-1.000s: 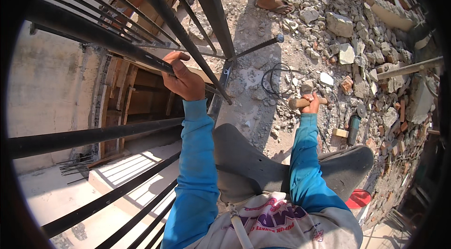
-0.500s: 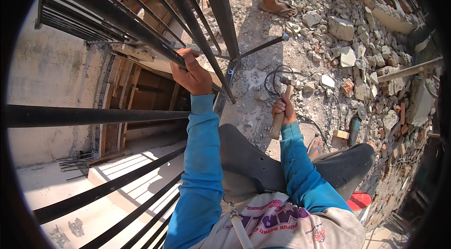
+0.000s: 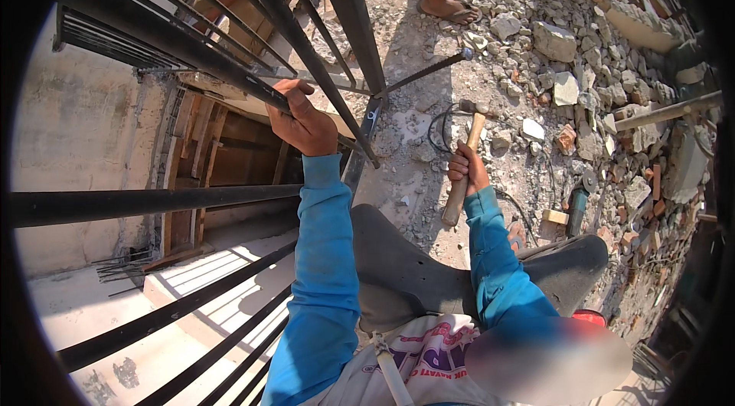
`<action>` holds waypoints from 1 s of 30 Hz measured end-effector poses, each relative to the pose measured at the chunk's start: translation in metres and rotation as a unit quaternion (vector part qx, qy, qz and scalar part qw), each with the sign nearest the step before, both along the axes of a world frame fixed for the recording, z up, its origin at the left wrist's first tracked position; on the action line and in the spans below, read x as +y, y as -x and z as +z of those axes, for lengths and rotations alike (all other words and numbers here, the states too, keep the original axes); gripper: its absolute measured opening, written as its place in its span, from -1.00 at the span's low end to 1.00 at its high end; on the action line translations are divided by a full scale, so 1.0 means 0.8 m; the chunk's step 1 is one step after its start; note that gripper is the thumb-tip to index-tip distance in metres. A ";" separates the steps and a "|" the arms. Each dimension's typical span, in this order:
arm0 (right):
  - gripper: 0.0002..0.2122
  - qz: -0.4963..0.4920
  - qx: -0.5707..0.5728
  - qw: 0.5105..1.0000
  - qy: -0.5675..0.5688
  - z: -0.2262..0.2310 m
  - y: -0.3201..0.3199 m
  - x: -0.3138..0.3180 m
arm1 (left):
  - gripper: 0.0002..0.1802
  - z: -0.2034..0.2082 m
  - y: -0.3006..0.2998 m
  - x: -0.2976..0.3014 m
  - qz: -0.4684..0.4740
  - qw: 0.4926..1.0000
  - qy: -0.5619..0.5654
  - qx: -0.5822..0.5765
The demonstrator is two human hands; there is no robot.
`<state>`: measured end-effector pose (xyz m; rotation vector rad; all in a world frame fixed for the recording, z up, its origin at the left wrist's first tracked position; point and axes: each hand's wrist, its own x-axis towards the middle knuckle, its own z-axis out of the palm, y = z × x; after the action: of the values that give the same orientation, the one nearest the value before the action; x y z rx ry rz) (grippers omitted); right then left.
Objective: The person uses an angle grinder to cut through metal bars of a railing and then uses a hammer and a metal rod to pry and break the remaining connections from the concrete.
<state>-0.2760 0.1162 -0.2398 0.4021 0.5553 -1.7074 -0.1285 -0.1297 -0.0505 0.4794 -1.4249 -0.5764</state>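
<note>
My left hand (image 3: 303, 121) is closed round a black metal bar of the railing (image 3: 191, 50), with the thumb on top and the other fingers mostly hidden behind. In my right hand (image 3: 468, 167) is a hammer (image 3: 475, 130), gripped mid-handle; its wooden handle points up and away, with the metal head at the far end above the rubble. The hammer is apart from the railing. Between the two hands stands a thick black post (image 3: 356, 23), and beside its foot a dark ribbed rod (image 3: 425, 73) slants out over the ground.
Broken concrete and brick (image 3: 555, 42) cover the right side. A green angle grinder (image 3: 578, 207) lies near my right knee beside a small wooden block (image 3: 555, 217); a black cable (image 3: 440, 130) loops nearby. Another person's sandalled foot (image 3: 452, 8) stands ahead. A drop with timber boards (image 3: 203, 138) opens left.
My right hand has moved slightly right and up with the hammer, whose handle is now more upright. My left hand shifts a little left, still on the bar.
</note>
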 end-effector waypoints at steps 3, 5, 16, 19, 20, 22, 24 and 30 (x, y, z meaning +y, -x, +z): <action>-0.60 -0.256 -0.069 0.964 -0.024 -0.041 0.058 0.044 | -0.52 0.005 0.003 0.006 -0.006 1.000 -0.021 -0.011; -0.59 -0.399 -0.072 0.912 -0.067 -0.038 0.072 0.016 | -0.49 0.007 0.010 0.011 -0.002 0.999 -0.035 -0.018; -0.66 0.045 0.019 0.996 -0.073 -0.036 0.015 0.011 | -0.50 0.000 0.002 0.004 0.000 0.999 -0.026 -0.024; -0.59 -0.185 -0.173 0.965 0.066 -0.055 0.059 0.040 | -0.45 0.001 0.007 0.005 -0.001 0.999 -0.036 -0.017; -0.55 -0.250 -0.159 0.950 0.099 -0.050 0.065 0.037 | -0.44 0.001 0.008 0.006 -0.003 0.999 -0.035 -0.013; -0.56 -0.320 -0.084 0.943 0.031 -0.042 0.076 0.004 | -0.42 0.003 0.008 0.006 0.008 0.999 -0.043 -0.029; -0.62 -0.245 -0.038 0.968 -0.028 -0.005 0.043 -0.046 | -0.41 0.001 0.003 0.004 0.022 0.998 -0.045 -0.042; -0.72 0.224 0.075 0.971 -0.029 0.027 0.061 -0.050 | -0.56 -0.005 -0.003 0.009 0.031 0.998 -0.039 -0.048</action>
<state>-0.3251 0.0760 -0.2181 0.1706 0.7459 -1.2920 -0.1264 -0.1228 -0.0543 0.6191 -1.4780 -0.5678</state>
